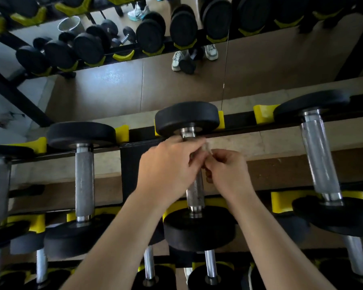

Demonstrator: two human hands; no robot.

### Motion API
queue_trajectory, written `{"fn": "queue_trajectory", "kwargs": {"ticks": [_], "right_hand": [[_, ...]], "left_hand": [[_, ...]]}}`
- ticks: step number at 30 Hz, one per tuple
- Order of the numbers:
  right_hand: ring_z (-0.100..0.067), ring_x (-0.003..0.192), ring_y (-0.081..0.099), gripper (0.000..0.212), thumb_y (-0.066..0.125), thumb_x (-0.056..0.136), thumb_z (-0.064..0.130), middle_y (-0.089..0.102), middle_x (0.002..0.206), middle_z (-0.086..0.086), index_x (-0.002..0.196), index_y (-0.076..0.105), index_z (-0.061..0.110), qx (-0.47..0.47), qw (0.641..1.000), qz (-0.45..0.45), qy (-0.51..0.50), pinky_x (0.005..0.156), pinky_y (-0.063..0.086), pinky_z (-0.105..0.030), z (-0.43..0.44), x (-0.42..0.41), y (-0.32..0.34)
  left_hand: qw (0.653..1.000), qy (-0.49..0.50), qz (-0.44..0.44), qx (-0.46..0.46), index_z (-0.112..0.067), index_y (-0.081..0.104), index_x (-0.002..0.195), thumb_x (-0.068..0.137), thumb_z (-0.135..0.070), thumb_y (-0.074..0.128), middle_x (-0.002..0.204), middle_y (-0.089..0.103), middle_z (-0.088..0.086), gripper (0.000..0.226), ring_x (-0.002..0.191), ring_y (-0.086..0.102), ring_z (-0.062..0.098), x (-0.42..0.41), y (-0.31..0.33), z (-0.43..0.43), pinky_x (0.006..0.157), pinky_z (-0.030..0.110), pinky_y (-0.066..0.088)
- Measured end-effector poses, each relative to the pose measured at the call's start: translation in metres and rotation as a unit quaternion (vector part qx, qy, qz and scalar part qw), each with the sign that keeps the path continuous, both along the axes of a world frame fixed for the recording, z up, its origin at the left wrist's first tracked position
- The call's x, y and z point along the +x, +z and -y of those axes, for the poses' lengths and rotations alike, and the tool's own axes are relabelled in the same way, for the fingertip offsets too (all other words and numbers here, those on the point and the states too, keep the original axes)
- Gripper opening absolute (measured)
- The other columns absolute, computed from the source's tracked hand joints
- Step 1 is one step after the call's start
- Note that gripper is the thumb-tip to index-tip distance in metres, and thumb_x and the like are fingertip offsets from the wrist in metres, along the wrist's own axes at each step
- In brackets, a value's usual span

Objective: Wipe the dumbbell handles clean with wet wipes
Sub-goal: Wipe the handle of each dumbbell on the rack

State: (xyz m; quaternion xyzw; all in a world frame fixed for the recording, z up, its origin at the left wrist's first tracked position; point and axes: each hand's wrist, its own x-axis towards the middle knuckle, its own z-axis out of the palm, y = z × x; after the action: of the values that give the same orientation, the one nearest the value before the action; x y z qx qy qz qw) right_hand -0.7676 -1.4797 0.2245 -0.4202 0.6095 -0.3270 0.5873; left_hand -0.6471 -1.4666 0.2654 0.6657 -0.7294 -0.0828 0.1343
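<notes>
A black dumbbell with a knurled metal handle (195,191) lies on the rack's top tier in yellow cradles. My left hand (170,164) curls around the upper part of that handle. A small translucent wet wipe (207,147) shows between the two hands against the handle. My right hand (228,170) pinches the wipe from the right side. The upper half of the handle is hidden behind my hands.
More dumbbells lie on the rack: one to the left (84,181), one to the right (321,160), and several on the tier below. A mirror behind the rack reflects dumbbells, a metal bucket (69,24) and shoes (178,59).
</notes>
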Motion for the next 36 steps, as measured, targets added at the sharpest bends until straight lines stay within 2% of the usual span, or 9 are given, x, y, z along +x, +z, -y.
{"fn": "queue_trajectory", "kwargs": {"ticks": [2, 4, 7, 10, 13, 17, 22, 31, 36], "right_hand": [[-0.007, 0.071, 0.062, 0.02, 0.055, 0.096, 0.014, 0.07, 0.079, -0.002, 0.086, 0.072, 0.019, 0.02, 0.998, 0.045, 0.032, 0.066, 0.051, -0.021, 0.001, -0.006, 0.002], [-0.001, 0.084, 0.067, 0.019, 0.057, 0.094, 0.012, 0.071, 0.09, 0.008, 0.097, 0.07, 0.027, -0.012, 0.995, 0.085, 0.043, 0.073, 0.055, -0.017, 0.008, -0.009, 0.004], [-0.001, 0.09, 0.066, 0.018, 0.065, 0.089, 0.013, 0.072, 0.097, 0.009, 0.104, 0.071, 0.022, -0.092, 0.993, 0.065, 0.042, 0.077, 0.054, -0.017, 0.015, -0.011, 0.006], [0.0, 0.091, 0.067, 0.018, 0.065, 0.09, 0.02, 0.073, 0.096, 0.011, 0.106, 0.073, 0.023, -0.118, 0.989, 0.039, 0.075, 0.084, 0.055, -0.026, 0.004, -0.016, 0.004], [0.0, 0.085, 0.065, 0.014, 0.067, 0.088, 0.024, 0.07, 0.087, 0.017, 0.099, 0.073, 0.03, -0.157, 0.982, -0.003, 0.109, 0.078, 0.055, -0.023, -0.014, -0.023, 0.001], [0.01, 0.076, 0.063, 0.029, 0.071, 0.085, 0.019, 0.063, 0.066, 0.03, 0.076, 0.063, 0.046, -0.177, 0.982, -0.001, 0.061, 0.068, 0.049, -0.008, -0.018, -0.019, 0.004], [0.005, 0.075, 0.061, 0.007, 0.069, 0.087, 0.02, 0.067, 0.077, 0.017, 0.088, 0.071, 0.027, -0.205, 0.977, -0.05, 0.022, 0.067, 0.046, -0.008, 0.009, -0.007, -0.001], [0.002, 0.077, 0.06, 0.012, 0.072, 0.084, 0.024, 0.065, 0.079, 0.017, 0.077, 0.069, 0.033, -0.17, 0.944, -0.081, 0.272, 0.071, 0.05, -0.017, -0.02, -0.044, 0.003], [0.007, 0.078, 0.06, 0.018, 0.07, 0.086, 0.017, 0.065, 0.079, 0.017, 0.082, 0.066, 0.034, -0.156, 0.979, -0.023, 0.133, 0.067, 0.048, -0.009, -0.002, -0.032, 0.003]], "left_hand": [[0.994, -0.013, 0.107, 0.001, -0.042, 0.066, 0.108, 0.095, -0.052, 0.046, 0.081, 0.055, -0.015, 0.026, 0.071, 0.054, 0.009, -0.003, 0.011, 0.008, 0.052, 0.022, 0.03], [0.985, -0.05, 0.167, 0.003, -0.037, 0.067, 0.1, 0.096, -0.051, 0.044, 0.076, 0.051, -0.014, 0.028, 0.068, 0.053, 0.009, -0.004, 0.02, 0.015, 0.053, 0.025, 0.035], [0.996, -0.044, 0.076, 0.026, -0.037, 0.071, 0.1, 0.091, -0.047, 0.053, 0.078, 0.059, -0.015, 0.023, 0.07, 0.056, 0.007, 0.001, 0.021, 0.018, 0.063, 0.028, 0.049], [0.998, 0.039, -0.054, 0.016, -0.036, 0.072, 0.101, 0.085, -0.036, 0.068, 0.083, 0.061, -0.019, 0.016, 0.072, 0.055, 0.0, 0.002, 0.011, 0.004, 0.065, 0.009, 0.042], [0.988, 0.104, -0.115, 0.027, -0.034, 0.07, 0.094, 0.083, -0.025, 0.074, 0.077, 0.061, -0.019, 0.015, 0.076, 0.057, -0.003, -0.004, 0.005, -0.014, 0.066, 0.004, 0.04], [0.981, 0.125, -0.141, 0.039, -0.028, 0.072, 0.095, 0.082, -0.016, 0.075, 0.09, 0.063, -0.018, 0.018, 0.088, 0.058, -0.006, -0.007, 0.004, -0.035, 0.075, 0.004, 0.044], [0.974, 0.137, -0.171, 0.052, -0.028, 0.07, 0.105, 0.084, -0.015, 0.073, 0.096, 0.064, -0.019, 0.025, 0.092, 0.06, -0.005, -0.007, 0.004, -0.048, 0.078, 0.011, 0.05], [0.962, 0.182, -0.193, 0.057, -0.029, 0.071, 0.087, 0.081, -0.004, 0.072, 0.095, 0.064, -0.019, 0.026, 0.094, 0.058, -0.007, -0.013, 0.005, -0.054, 0.078, 0.004, 0.045], [0.964, 0.166, -0.192, 0.074, -0.032, 0.067, 0.104, 0.083, -0.009, 0.071, 0.102, 0.06, -0.019, 0.031, 0.095, 0.057, -0.005, -0.018, 0.009, -0.05, 0.077, 0.006, 0.046]]}}
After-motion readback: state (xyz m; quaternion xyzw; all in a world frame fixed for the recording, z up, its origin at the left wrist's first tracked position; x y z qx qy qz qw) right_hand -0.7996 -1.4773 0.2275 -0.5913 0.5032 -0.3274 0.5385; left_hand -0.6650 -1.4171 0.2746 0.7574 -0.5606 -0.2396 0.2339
